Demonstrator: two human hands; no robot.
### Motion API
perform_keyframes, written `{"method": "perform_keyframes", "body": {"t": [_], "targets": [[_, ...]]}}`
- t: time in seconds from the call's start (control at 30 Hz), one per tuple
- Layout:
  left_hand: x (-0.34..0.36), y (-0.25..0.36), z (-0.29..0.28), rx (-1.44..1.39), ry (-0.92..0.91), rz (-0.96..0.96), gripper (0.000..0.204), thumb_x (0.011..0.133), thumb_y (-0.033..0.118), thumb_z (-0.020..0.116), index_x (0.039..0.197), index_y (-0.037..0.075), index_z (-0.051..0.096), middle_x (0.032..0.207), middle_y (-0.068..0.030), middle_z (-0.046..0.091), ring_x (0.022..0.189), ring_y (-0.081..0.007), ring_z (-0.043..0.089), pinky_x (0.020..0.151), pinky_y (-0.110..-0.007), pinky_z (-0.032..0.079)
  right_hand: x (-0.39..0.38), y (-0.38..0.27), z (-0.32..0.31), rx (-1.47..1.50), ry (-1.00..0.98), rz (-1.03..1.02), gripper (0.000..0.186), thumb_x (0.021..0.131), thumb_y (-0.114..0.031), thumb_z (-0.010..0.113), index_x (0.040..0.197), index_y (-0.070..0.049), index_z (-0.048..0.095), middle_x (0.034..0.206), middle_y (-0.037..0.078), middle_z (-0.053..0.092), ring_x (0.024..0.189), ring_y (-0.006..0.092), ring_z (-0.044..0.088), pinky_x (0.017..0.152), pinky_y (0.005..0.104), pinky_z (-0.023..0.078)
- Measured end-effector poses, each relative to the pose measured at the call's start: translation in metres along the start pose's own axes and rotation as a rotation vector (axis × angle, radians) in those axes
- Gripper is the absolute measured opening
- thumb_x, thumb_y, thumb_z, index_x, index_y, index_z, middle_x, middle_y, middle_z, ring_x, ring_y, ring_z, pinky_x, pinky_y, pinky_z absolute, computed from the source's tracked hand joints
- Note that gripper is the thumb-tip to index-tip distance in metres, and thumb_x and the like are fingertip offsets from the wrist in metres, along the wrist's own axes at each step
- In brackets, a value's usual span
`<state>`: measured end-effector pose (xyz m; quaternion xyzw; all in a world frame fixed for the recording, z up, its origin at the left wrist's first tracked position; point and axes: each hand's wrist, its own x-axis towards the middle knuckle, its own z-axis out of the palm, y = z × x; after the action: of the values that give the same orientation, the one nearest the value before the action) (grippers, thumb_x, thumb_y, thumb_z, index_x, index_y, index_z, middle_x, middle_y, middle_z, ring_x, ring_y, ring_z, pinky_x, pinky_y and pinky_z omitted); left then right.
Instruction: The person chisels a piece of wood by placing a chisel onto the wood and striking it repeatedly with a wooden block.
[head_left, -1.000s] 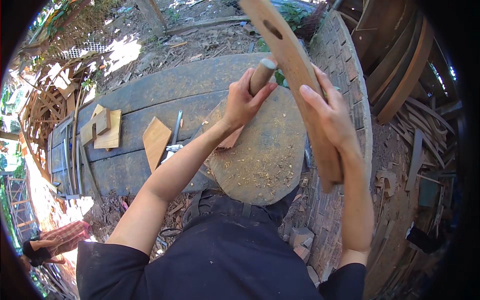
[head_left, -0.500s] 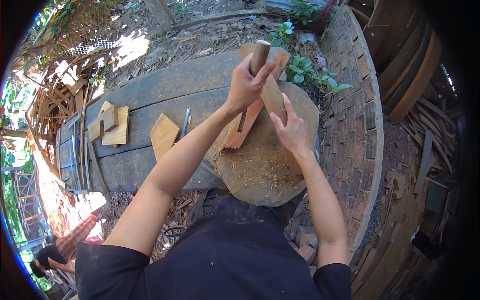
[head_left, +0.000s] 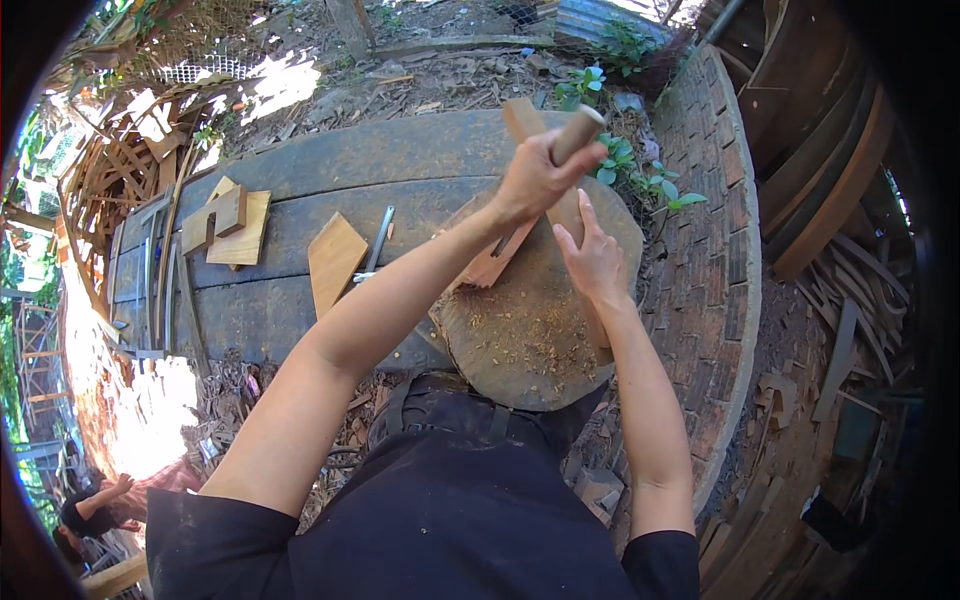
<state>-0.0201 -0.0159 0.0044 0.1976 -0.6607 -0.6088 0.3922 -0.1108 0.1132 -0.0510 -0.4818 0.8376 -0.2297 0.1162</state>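
Observation:
My left hand [head_left: 540, 183] is closed round a thick wooden handle [head_left: 579, 133] with a pale cut end, tilted up to the right. Whatever is at the handle's lower end is hidden by my hand. My right hand [head_left: 597, 258] grips a long wooden bar [head_left: 566, 212], its thumb and forefinger lying along it. The bar slants across a round wood block [head_left: 490, 345] strewn with shavings. Under my left wrist a reddish slotted wooden piece [head_left: 492, 262] rests on the block, partly covered by my forearm.
The block stands on a plank bench [head_left: 270, 318]. To the left lie a pointed board [head_left: 335, 262], a metal tool [head_left: 381, 235] and a notched wood piece [head_left: 215, 218]. A low brick wall [head_left: 705, 270] runs along the right. Another person [head_left: 100, 508] is at the lower left.
My left hand has moved right, and the handle in it has tipped from near upright toward the right. My right hand stays on the bar. The whole view has shifted a little.

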Motion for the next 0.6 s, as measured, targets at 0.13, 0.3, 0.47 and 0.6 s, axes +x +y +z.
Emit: {"method": "perform_keyframes", "body": {"t": [0.13, 0.3, 0.47, 0.6], "targets": [[-0.036, 0.027, 0.006, 0.205, -0.203, 0.081, 0.036, 0.085, 0.036, 0.075, 0.083, 0.002, 0.061, 0.071, 0.0022, 0.057, 0.068, -0.0068, 0.049, 0.061, -0.027, 0.041, 0.003, 0.002, 0.003, -0.107, -0.060, 0.057, 0.071, 0.088, -0.044, 0.060, 0.149, -0.021, 0.031, 0.090, 0.031, 0.067, 0.087, 0.0498, 0.065, 0.081, 0.0549, 0.051], [-0.048, 0.024, -0.038, -0.045, -0.209, 0.042, 0.029, 0.090, 0.033, 0.069, 0.083, 0.007, 0.058, 0.064, 0.0030, 0.053, 0.055, -0.0057, 0.048, 0.049, -0.025, 0.039, 0.003, -0.006, -0.005, -0.102, -0.031, 0.020, 0.071, 0.088, -0.043, 0.060, 0.149, -0.021, 0.031, 0.087, 0.030, 0.067, 0.085, 0.0495, 0.065, 0.076, 0.0553, 0.053], [0.004, -0.012, -0.082, -0.358, 0.152, -0.330, 0.032, 0.093, 0.032, 0.063, 0.075, 0.013, 0.045, 0.054, 0.0042, 0.042, 0.038, -0.0059, 0.038, 0.034, -0.023, 0.028, 0.000, -0.012, -0.003, -0.131, -0.040, 0.026, 0.072, 0.088, -0.043, 0.061, 0.149, -0.022, 0.031, 0.084, 0.030, 0.067, 0.083, 0.0494, 0.066, 0.072, 0.0552, 0.053], [0.038, -0.038, -0.064, -0.233, 0.169, -0.543, 0.033, 0.090, 0.030, 0.067, 0.073, 0.009, 0.049, 0.053, 0.0014, 0.044, 0.039, -0.0080, 0.041, 0.033, -0.025, 0.031, -0.003, -0.013, -0.002, -0.123, -0.057, 0.054, 0.071, 0.088, -0.044, 0.061, 0.149, -0.023, 0.031, 0.085, 0.030, 0.067, 0.084, 0.0491, 0.066, 0.073, 0.0549, 0.053]]}}
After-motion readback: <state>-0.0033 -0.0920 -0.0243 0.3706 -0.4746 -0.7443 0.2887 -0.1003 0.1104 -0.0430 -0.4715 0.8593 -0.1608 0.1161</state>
